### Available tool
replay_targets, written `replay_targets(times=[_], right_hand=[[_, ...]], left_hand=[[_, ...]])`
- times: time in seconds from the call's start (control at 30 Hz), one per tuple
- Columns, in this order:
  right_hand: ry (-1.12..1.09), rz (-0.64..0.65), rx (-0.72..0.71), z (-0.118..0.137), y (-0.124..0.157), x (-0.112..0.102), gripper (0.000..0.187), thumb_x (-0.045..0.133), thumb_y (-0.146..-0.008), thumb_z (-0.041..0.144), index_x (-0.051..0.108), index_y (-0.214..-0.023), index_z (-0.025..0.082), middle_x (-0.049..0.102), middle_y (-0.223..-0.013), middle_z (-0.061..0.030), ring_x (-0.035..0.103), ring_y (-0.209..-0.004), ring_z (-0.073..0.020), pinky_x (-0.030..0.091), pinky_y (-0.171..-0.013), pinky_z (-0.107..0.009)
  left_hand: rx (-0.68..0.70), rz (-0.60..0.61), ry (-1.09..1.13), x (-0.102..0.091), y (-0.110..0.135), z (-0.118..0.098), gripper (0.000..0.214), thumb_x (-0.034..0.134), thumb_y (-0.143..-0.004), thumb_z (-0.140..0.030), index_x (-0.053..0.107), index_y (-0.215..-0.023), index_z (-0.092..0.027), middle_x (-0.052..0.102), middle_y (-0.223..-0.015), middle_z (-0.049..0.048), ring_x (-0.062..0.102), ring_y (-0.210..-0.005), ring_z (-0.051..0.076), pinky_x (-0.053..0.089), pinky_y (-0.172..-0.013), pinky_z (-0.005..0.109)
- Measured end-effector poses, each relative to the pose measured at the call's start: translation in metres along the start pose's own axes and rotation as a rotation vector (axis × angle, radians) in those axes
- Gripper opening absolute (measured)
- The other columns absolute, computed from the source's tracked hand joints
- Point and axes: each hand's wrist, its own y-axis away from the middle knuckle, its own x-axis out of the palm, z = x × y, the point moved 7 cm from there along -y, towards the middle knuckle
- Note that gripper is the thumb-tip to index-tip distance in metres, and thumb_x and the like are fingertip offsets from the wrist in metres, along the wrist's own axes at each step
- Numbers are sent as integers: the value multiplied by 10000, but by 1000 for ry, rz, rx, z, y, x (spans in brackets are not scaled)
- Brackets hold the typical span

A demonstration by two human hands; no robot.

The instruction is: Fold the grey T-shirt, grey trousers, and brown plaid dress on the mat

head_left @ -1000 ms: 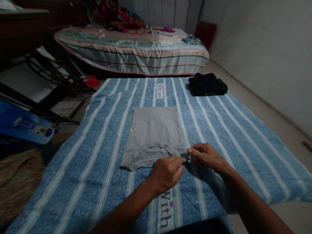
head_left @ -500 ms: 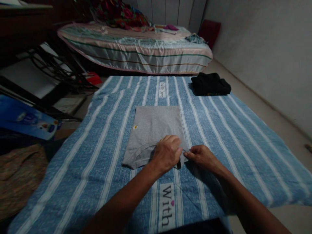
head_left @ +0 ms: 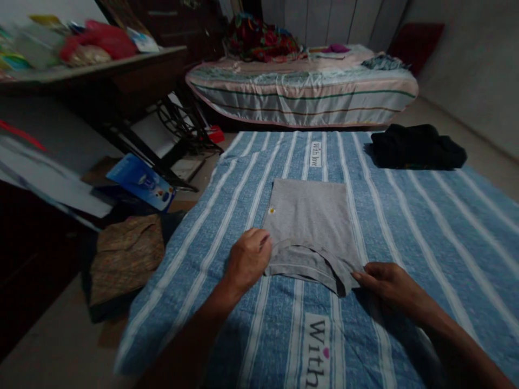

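A grey T-shirt (head_left: 310,210), folded into a rough rectangle, lies flat with its neckline toward me. A small daisy shows near its left edge. My left hand (head_left: 249,256) is at the shirt's left shoulder edge, fingers curled over the fabric and partly hidden by the hand itself. On the opposite side, my right hand (head_left: 383,278) pinches the right shoulder corner between thumb and fingers. Beneath the shirt is a blue and white striped cloth (head_left: 227,216) with printed lettering.
Folded black clothing (head_left: 419,147) sits at the far right of the striped cloth. Beyond stands a bed (head_left: 304,97) with a striped cover. On the left are a cluttered sewing-machine table (head_left: 121,75), a blue box (head_left: 141,181) and a brown patterned cloth (head_left: 125,254).
My left hand has moved from the right part of the neckline to the shirt's left edge. My right hand stays at the right corner. The view has turned left.
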Motion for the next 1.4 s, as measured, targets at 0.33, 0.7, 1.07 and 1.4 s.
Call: replay_targets(times=[0.33, 0.7, 1.07, 1.4], right_hand=[[35, -36, 24, -7, 0, 2, 532, 534, -648, 733, 399, -545, 229, 373, -441, 52, 392, -373, -94, 300, -385, -240], [72, -28, 56, -11, 2, 2, 525, 526, -636, 738, 412, -551, 232, 413, -438, 43, 406, -371, -105, 320, -390, -250], [104, -54, 63, -11, 0, 1, 530, 517, -619, 747, 396, -539, 238, 389, -444, 46, 400, -377, -108, 313, -398, -254], [105, -59, 35, -22, -3, 3, 522, 511, -679, 732, 396, -576, 233, 381, -451, 50, 384, -392, -108, 299, -409, -251]], left_hand=[[-734, 271, 649, 3, 33, 69, 229, 614, -681, -370, 629, -691, -141, 593, -571, -12, 460, -435, 70, 308, -397, 177], [-747, 475, 758, 19, 27, 64, 252, 619, -689, -375, 551, -586, -156, 492, -427, -45, 320, -314, 40, 161, -340, 173], [-380, 309, 473, 10, 39, 59, 247, 593, -668, -208, 700, -888, -176, 519, -609, -60, 480, -557, 85, 355, -519, 179], [-170, 23, 70, 6, 41, 41, 131, 529, -764, -127, 631, -702, -182, 560, -666, -20, 519, -608, 102, 400, -590, 202]])
